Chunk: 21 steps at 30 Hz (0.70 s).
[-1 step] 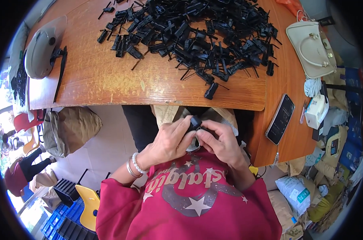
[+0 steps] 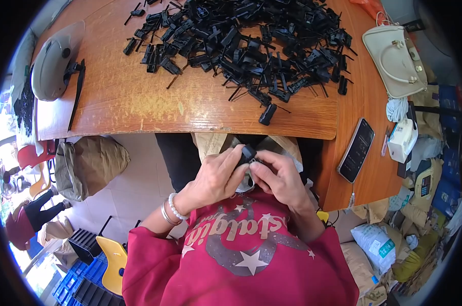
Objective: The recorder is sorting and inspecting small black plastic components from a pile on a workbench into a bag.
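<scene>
Close in, the hands meet in front of the red shirt, just short of the desk, probably so the work sits in plain sight. The left hand's grip is closed on a small black part, thumb and fingers on either side, which seems meant to steady it. The right hand's grip is closed too, thumb and finger drawn together at the part's lower right; just what the tips pinch is hidden.

Past the desk's edge, one loose part lies at the near fringe of the pile, perhaps handiest to reach. The pile of similar black parts spreads behind it, stems pointing every way, so it looks tipped out rather than sorted. The phone, handbag and helmet lie off to the sides, apparently to keep them out of the way.
</scene>
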Each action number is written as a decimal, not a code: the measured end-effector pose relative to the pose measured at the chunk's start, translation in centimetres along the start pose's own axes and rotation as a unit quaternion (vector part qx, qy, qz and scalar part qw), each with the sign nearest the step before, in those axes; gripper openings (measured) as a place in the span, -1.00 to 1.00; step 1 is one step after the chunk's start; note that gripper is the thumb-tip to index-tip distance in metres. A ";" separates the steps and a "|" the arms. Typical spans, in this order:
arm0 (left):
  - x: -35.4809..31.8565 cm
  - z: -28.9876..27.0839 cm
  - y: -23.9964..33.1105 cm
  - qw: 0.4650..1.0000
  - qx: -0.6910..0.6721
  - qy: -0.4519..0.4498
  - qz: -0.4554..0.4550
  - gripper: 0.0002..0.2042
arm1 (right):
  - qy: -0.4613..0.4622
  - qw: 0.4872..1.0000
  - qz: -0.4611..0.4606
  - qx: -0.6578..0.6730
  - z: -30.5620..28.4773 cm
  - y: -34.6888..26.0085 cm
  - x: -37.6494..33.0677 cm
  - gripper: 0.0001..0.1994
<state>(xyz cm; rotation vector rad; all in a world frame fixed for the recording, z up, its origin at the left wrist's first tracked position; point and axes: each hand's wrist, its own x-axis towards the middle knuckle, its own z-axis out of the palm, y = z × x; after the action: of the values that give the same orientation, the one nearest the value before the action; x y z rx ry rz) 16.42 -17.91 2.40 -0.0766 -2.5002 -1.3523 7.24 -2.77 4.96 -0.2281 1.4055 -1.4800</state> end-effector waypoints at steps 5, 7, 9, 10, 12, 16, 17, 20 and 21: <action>-1.0 3.0 -2.0 0.981 -0.007 -0.004 -0.192 -0.64 | 0.160 0.978 -0.058 -0.124 -1.2 4.5 0.3 -0.76; -1.6 2.4 -1.9 0.978 0.066 0.025 -0.196 -0.61 | 0.251 0.949 -0.110 -0.155 -2.1 5.4 -1.9 -0.74; -2.7 0.5 -1.6 0.965 0.042 0.118 -0.230 -0.75 | 0.255 0.962 -0.042 -0.084 -3.4 5.4 -5.1 -0.76; -4.5 -0.3 -3.3 0.965 0.099 0.195 -0.145 -0.84 | 0.282 0.950 -0.016 -0.132 -4.0 6.0 -6.8 -0.76; -7.8 -1.8 -5.1 0.919 0.102 0.267 -0.271 -0.89 | 0.329 0.917 0.045 -0.220 -6.8 10.2 -9.6 -0.71; -19.8 -1.6 -15.1 0.803 -0.017 0.289 -0.521 -0.76 | 0.379 0.803 0.045 -0.457 -9.3 21.7 -11.9 -0.62; -23.3 -0.6 -16.6 0.773 -0.036 0.250 -0.583 -0.74 | 0.387 0.801 0.046 -0.454 -9.2 21.3 -11.7 -0.62; -41.4 4.2 -21.7 0.753 -0.182 0.239 -0.585 -0.73 | 0.450 0.864 0.195 -0.113 -8.8 19.8 -10.2 -0.65; -32.4 5.1 -15.2 0.681 -0.306 0.209 -0.632 -0.67 | 0.502 0.834 0.195 -0.123 -11.0 25.1 -12.2 -0.66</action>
<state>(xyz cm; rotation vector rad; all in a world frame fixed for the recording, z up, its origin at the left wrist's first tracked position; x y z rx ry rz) 43.33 -19.10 -21.74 1.8610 -1.3842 -2.1859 17.94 18.78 -12.98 0.7655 2.2971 -1.0617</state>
